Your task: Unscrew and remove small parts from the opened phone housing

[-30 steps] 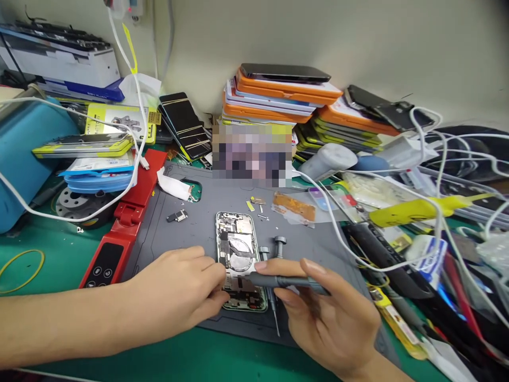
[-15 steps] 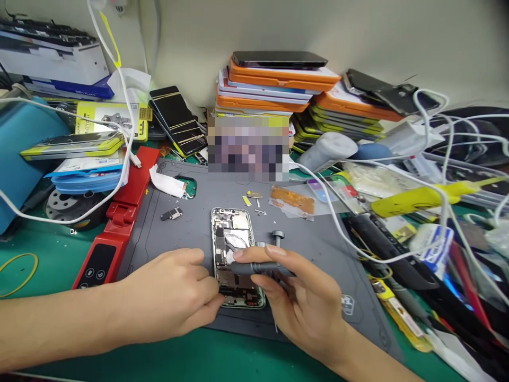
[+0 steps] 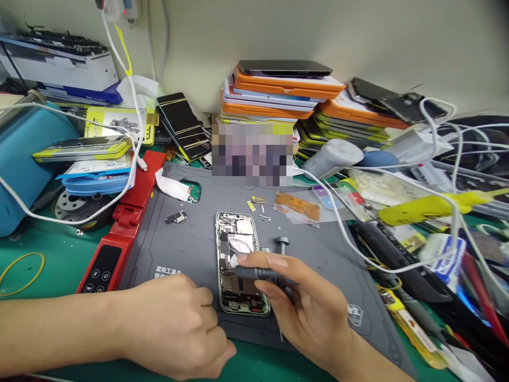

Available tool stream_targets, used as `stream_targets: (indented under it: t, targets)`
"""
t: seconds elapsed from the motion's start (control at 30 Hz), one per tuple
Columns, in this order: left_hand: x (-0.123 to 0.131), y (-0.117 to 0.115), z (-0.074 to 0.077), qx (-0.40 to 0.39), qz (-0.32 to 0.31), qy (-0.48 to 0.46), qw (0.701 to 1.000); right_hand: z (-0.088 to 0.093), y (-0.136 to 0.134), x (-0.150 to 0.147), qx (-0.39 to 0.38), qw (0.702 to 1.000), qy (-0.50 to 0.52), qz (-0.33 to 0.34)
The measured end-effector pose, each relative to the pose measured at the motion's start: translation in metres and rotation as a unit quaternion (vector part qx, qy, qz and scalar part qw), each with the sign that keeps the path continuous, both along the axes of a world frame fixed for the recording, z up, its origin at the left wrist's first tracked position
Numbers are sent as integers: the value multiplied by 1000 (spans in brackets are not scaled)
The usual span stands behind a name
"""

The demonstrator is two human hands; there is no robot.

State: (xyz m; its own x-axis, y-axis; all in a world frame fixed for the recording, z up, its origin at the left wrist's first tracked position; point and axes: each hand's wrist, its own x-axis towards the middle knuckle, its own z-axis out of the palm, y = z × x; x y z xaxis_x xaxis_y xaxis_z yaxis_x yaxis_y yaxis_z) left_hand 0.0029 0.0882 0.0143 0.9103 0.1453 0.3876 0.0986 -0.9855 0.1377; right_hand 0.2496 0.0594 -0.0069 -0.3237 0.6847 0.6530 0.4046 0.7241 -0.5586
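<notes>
An opened smartphone (image 3: 237, 292) lies face up on the grey mat, its circuit board and inner parts bare. My right hand (image 3: 314, 300) grips a dark grey screwdriver (image 3: 254, 272) by its handle, held sideways over the phone's middle; its tip cannot be made out. Beyond that hand another tool with a round grey cap (image 3: 282, 241) lies on the mat, partly covered. My left hand (image 3: 178, 323) is closed in a fist, back upward, just left of and below the phone, apart from it. Whatever its fingers may hold is hidden.
Small metal parts (image 3: 259, 200) and a dark bracket (image 3: 176, 217) lie on the mat (image 3: 191, 249). A red hinged device (image 3: 119, 233) borders the left. Orange boxes (image 3: 286, 85) stand behind. White cables (image 3: 338, 212), a yellow tool (image 3: 421, 208) and clutter crowd the right.
My left hand has drawn back from the phone's lower left edge, down towards the table's front. My right hand keeps its hold on the screwdriver. The view has shifted slightly.
</notes>
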Motion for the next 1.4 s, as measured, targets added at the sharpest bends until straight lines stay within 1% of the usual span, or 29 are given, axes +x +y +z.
stream_targets:
  t: [0.1, 0.2, 0.37, 0.6, 0.7, 0.8, 0.9, 0.93, 1.0, 1.1, 1.17, 1.27, 1.4]
  targets:
    - [0, -1, -1, -3, 3, -7, 1000, 0, -1, 0, 15, 1000, -19, 3]
    - [0, -1, -2, -9, 4, 6, 1000, -1, -2, -1, 27, 1000, -13, -8]
    - [0, -1, -4, -5, -1, 12, 1000, -3, -1, -2, 6, 1000, 15, -10]
    - [1, -2, -5, -1, 1, 6, 1000, -2, -2, -1, 6, 1000, -6, -16]
    - [0, -1, -6, -7, 6, -1, 1000, 6, 0, -1, 17, 999, -38, -21]
    - [-1, -1, -7, -2, 6, -7, 1000, 18, 4, -3, 23, 996, -85, -17]
    - [-2, -1, -8, 10, 10, -21, 1000, 28, 9, -9, 46, 989, -139, -16]
    - [-3, 0, -8, 12, 19, -24, 999, 30, 10, -11, 53, 988, -143, -18]
    - [-3, 1, -7, 21, 49, -38, 998, 28, 12, -14, 53, 992, -118, -14]
    - [-3, 7, -5, 35, 100, -68, 992, 20, 13, -15, 40, 998, -56, 1]
    - [-2, 12, -1, 35, 123, -85, 988, 15, 12, -14, 46, 998, -50, 10]
    - [-2, 18, 6, 11, 148, -90, 985, 9, 8, -13, 89, 993, -72, 7]
    - [-1, 22, 13, -8, 170, -80, 982, 8, 6, -14, 145, 985, -90, 6]
